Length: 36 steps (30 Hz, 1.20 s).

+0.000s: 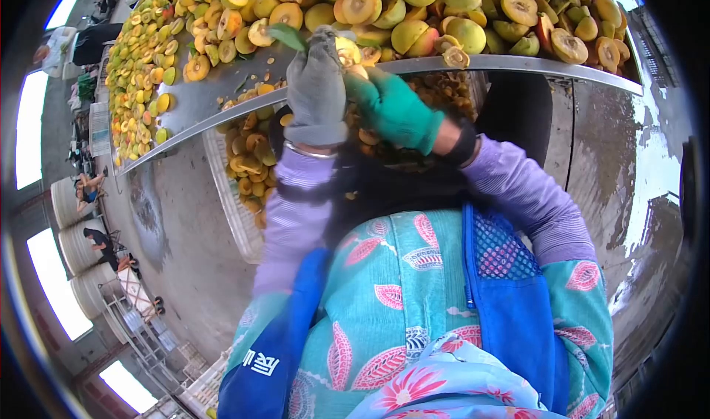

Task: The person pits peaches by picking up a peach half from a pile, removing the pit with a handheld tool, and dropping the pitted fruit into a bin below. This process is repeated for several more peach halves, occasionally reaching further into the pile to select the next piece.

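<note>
Steel desk (200,101) heaped with halves (414,5): I log left hand (316,86) and right hand (392,108), grips pinching one fruit (349,51), steadied over crate (248,164).

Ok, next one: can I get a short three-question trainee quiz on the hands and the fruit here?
1. True or false: the left hand wears a green glove.
2. What does the halved fruit lie on? A) metal table B) wooden bench C) cloth on the floor
3. Fill in: the left hand and the right hand meet at one yellow fruit near the table's ___.
Key: 1 false, the glove is grey; 2 A; 3 edge.
</note>
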Motion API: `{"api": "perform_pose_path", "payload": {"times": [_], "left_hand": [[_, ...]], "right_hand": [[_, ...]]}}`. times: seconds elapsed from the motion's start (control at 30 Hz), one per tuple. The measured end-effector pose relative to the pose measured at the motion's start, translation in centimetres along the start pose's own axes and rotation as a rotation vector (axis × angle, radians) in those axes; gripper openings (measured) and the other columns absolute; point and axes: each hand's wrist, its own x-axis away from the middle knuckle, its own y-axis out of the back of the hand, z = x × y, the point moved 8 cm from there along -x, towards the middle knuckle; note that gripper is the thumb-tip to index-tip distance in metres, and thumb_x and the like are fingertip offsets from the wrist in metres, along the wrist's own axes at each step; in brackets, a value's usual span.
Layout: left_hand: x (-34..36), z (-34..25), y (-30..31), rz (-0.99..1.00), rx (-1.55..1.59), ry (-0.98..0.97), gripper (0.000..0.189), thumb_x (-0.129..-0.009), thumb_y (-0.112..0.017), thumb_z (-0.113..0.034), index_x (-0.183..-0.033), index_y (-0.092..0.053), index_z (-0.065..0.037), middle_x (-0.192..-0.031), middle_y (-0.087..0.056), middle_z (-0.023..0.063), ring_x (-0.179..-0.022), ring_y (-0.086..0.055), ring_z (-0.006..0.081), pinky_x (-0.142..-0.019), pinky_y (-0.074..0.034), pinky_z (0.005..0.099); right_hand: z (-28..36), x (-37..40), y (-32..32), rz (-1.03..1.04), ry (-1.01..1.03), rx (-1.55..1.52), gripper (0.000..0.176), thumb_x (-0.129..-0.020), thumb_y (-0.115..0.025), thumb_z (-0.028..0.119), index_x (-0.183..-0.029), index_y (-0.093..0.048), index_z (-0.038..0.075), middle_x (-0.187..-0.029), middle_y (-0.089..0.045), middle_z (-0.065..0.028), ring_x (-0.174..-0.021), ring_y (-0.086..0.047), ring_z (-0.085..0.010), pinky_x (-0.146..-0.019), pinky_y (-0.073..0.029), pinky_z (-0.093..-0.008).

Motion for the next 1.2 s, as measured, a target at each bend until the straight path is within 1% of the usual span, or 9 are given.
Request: {"api": "perform_pose_path", "payload": {"times": [0.07, 0.27, 0.33, 0.43, 0.63, 0.73, 0.87, 0.93, 1.2], "left_hand": [[0.9, -3.3, -1.4, 0.315, -0.57, -0.547, 0.022, -0.09, -0.058, -0.017, -0.106, -0.064, -0.002, -0.091, -0.07, 0.0112, -0.074, -0.067, 0.0239, -0.071, -0.054, 0.0319], [-1.0, 2.0, -0.8, 0.011, -0.037, -0.164, 0.023, -0.085, -0.056, -0.011, -0.106, -0.063, -0.003, -0.096, -0.069, 0.0112, -0.087, -0.066, 0.0235, -0.076, -0.053, 0.0331], [-0.5, 0.9, -1.7, 0.082, -0.238, -0.263, 0.026, -0.084, -0.058, -0.01, -0.109, -0.063, -0.003, -0.096, -0.068, 0.0129, -0.086, -0.065, 0.0272, -0.075, -0.053, 0.0352], [0.5, -1.6, -3.3, 0.278, -0.951, -0.479, 0.029, -0.083, -0.06, -0.01, -0.111, -0.062, -0.004, -0.096, -0.066, 0.0149, -0.086, -0.065, 0.0304, -0.074, -0.052, 0.0372], [-0.5, -0.8, -2.5, 0.144, -0.618, -0.298, 0.026, -0.082, -0.063, -0.013, -0.106, -0.062, -0.005, -0.086, -0.068, 0.0129, -0.075, -0.067, 0.0284, -0.066, -0.053, 0.036], [-0.4, 1.1, -1.8, 0.051, -0.121, -0.101, 0.023, -0.083, -0.061, -0.014, -0.105, -0.063, -0.005, -0.087, -0.069, 0.0118, -0.077, -0.068, 0.0264, -0.068, -0.054, 0.0341], [0.1, 0.3, -1.4, -0.054, -0.181, -0.141, 0.021, -0.088, -0.057, -0.018, -0.103, -0.063, -0.004, -0.086, -0.069, 0.0112, -0.076, -0.068, 0.0232, -0.068, -0.055, 0.0324], [0.6, 1.5, -2.1, -0.106, 0.42, 0.272, 0.029, -0.095, -0.054, -0.028, -0.101, -0.062, 0.0, -0.085, -0.068, 0.0122, -0.075, -0.067, 0.0214, -0.067, -0.055, 0.0312], [0.3, 1.5, -2.6, -0.003, 0.351, -0.013, 0.035, -0.1, -0.045, -0.028, -0.102, -0.059, 0.004, -0.085, -0.067, 0.0137, -0.077, -0.066, 0.0209, -0.068, -0.055, 0.0294]], "right_hand": [[0.8, 0.3, 0.3, -0.019, 0.244, 0.17, 0.048, -0.097, -0.047, 0.044, -0.102, -0.055, -0.003, -0.067, -0.059, -0.0161, -0.061, -0.061, -0.0263, -0.055, -0.048, -0.0384], [1.9, 1.3, -1.4, -0.069, -0.128, -0.211, 0.051, -0.097, -0.042, 0.047, -0.102, -0.054, -0.003, -0.068, -0.058, -0.0148, -0.047, -0.056, -0.0219, -0.036, -0.045, -0.0344], [-0.6, -0.2, -1.3, -0.266, 0.299, -0.011, 0.05, -0.097, -0.041, 0.046, -0.1, -0.054, -0.002, -0.067, -0.057, -0.0132, -0.049, -0.057, -0.0198, -0.036, -0.045, -0.0346], [-2.3, 1.0, -2.2, -0.032, -0.162, -0.233, 0.048, -0.097, -0.041, 0.045, -0.098, -0.055, -0.001, -0.066, -0.055, -0.0107, -0.05, -0.057, -0.0191, -0.039, -0.045, -0.034], [0.1, 1.4, -2.0, -0.028, -0.208, -0.429, 0.046, -0.097, -0.042, 0.044, -0.096, -0.055, -0.001, -0.066, -0.058, -0.0149, -0.053, -0.059, -0.0271, -0.047, -0.048, -0.038], [1.3, 0.5, -0.2, -0.24, 0.232, -0.021, 0.046, -0.097, -0.045, 0.042, -0.096, -0.054, -0.003, -0.07, -0.06, -0.0265, -0.062, -0.061, -0.0421, -0.056, -0.049, -0.0471], [0.0, 1.2, -0.7, -0.391, 0.007, 0.009, 0.044, -0.096, -0.048, 0.04, -0.098, -0.055, -0.003, -0.087, -0.061, -0.0318, -0.085, -0.06, -0.0485, -0.069, -0.047, -0.0532], [0.3, 1.3, -0.5, -0.368, 0.03, 0.038, 0.043, -0.096, -0.047, 0.039, -0.099, -0.055, -0.003, -0.089, -0.061, -0.0312, -0.087, -0.059, -0.0488, -0.071, -0.046, -0.053], [-0.4, 1.0, -0.5, -0.291, 0.028, -0.018, 0.045, -0.098, -0.043, 0.041, -0.098, -0.056, -0.002, -0.077, -0.061, -0.0248, -0.07, -0.062, -0.0395, -0.059, -0.049, -0.0458]]}}
